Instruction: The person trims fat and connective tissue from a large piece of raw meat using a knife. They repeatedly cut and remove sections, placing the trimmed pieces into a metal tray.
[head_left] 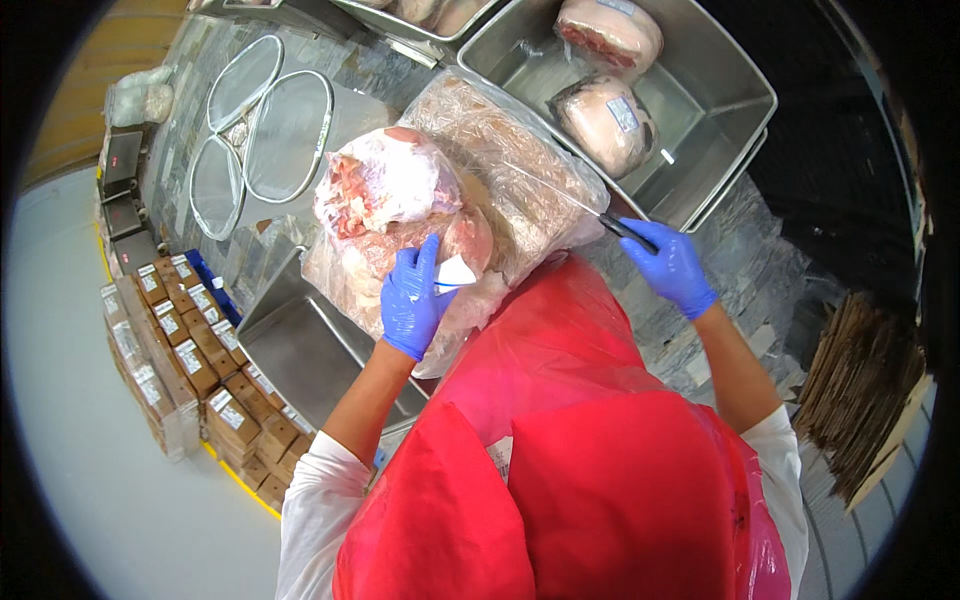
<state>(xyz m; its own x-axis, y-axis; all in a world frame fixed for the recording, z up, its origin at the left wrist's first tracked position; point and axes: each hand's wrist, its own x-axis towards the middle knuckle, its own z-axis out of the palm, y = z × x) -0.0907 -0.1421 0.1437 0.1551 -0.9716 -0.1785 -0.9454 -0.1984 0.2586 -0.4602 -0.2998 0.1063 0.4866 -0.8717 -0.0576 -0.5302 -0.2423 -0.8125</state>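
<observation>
On a work surface wrapped in clear plastic [510, 210] lies a large piece of raw meat [395, 185], pale fat on top and pink-red at its left end. My left hand [412, 305], in a blue glove, presses against the meat's near side. A small white label [457, 272] with a blue edge sticks out between its fingers and thumb. Off to the right, my gloved right hand [668, 265] is closed round the black handle of a knife [628, 232]. The thin blade points left across the plastic, apart from the meat.
Beyond the plastic, a deep metal bin [720, 90] holds wrapped meat pieces [605, 125]. Another metal bin [310, 355] stands left of my left arm. Ringed clear bags [290, 135] are at the far left, stacked cartons [200, 350] farther left, and flattened cardboard [860, 385] at right.
</observation>
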